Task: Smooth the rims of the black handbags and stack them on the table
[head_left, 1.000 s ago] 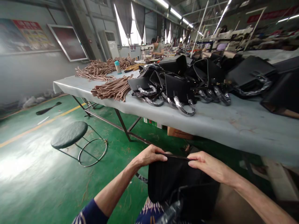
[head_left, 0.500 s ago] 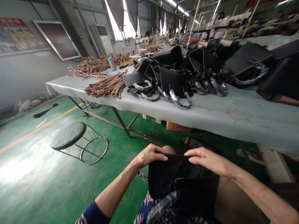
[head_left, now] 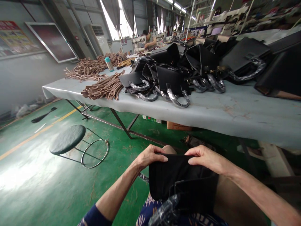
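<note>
The left hand [head_left: 150,157] and the right hand [head_left: 207,158] are both pinching the top edge of a black handbag [head_left: 181,179], fingers curled over the rim and thumbs behind it. The bag is resting upright on the person's lap, in front of the worktop [head_left: 235,116] and below its near edge. Over the last second the hands are hardly shifting. The grip is staying the same and the two hands are keeping the same spacing along the rim, while the head is tipping so that more of the bag's plastic-wrapped handle [head_left: 164,212] is coming into view at the bottom. As I judge it, the handling is holding at the same stage, with the rim being gripped and not yet opened or turned.

On the worktop, a pile of black handbags [head_left: 174,78] is lying toward its middle, with brown leather straps [head_left: 105,89] heaped toward its left end. A round stool [head_left: 67,139] is standing on the green floor left of the worktop.
</note>
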A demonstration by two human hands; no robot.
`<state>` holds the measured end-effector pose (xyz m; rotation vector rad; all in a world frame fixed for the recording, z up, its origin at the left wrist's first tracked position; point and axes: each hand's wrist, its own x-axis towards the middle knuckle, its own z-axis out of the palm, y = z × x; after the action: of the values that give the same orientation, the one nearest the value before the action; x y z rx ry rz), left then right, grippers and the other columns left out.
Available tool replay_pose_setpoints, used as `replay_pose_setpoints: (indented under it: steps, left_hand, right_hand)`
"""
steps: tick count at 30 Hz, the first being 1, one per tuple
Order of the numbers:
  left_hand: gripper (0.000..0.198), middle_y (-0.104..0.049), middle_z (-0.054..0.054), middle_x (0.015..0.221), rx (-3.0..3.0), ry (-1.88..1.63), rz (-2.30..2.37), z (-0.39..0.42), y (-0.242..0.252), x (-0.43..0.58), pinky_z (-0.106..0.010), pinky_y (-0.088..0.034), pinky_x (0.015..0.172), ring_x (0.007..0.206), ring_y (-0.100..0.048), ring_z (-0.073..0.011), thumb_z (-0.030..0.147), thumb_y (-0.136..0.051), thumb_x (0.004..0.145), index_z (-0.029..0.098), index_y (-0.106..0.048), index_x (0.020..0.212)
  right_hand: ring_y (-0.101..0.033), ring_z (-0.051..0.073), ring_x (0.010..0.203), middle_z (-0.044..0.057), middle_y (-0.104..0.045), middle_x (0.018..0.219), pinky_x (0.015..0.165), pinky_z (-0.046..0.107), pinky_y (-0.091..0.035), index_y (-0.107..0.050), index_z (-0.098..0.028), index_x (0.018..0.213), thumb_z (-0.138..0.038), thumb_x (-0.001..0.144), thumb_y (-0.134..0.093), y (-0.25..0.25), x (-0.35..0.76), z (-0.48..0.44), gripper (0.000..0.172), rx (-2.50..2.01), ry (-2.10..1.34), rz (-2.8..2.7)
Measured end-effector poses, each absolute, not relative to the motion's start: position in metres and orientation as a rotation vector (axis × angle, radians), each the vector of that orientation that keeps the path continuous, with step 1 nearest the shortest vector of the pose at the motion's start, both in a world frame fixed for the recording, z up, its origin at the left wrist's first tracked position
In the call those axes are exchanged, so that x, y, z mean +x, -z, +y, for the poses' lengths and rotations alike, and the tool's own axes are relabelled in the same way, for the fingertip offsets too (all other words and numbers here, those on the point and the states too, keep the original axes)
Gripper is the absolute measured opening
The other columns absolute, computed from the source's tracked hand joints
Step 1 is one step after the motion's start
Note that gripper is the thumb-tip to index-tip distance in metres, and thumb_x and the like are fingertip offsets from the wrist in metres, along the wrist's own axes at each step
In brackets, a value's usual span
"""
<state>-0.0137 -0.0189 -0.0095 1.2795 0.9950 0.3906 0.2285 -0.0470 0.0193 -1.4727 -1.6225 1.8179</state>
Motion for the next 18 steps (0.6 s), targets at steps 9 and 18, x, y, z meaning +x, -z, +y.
replay_pose_setpoints:
  steps: [9, 18]
  left_hand:
    - [0.036, -0.043, 0.004, 0.057, 1.373, -0.391, 0.950, -0.024, 0.000, -0.015, -0.019, -0.025, 0.051, 0.055, -0.036, -0.0074, 0.046, -0.062, 0.066, 0.010, -0.061, 0.068]
    - [0.043, -0.027, 0.005, 0.053, 1.508, -0.297, 0.951, -0.034, -0.006, -0.012, -0.022, -0.016, 0.047, 0.052, -0.022, -0.0065, 0.052, -0.049, 0.074, 0.013, -0.047, 0.057]
  right_hand:
    - [-0.049, 0.010, 0.053, -0.002, -0.058, 0.060, 0.051, 0.021, -0.035, -0.060, -0.014, 0.071, -0.049, 0.069, -0.060, -0.017, 0.230, -0.049, 0.036, -1.446, -2.000, -1.495]
    - [-0.040, 0.006, 0.048, -0.005, -0.050, 0.054, 0.047, 0.019, -0.028, -0.054, -0.014, 0.063, -0.044, 0.068, -0.063, -0.015, 0.230, -0.068, 0.031, -1.380, -2.132, -1.218]
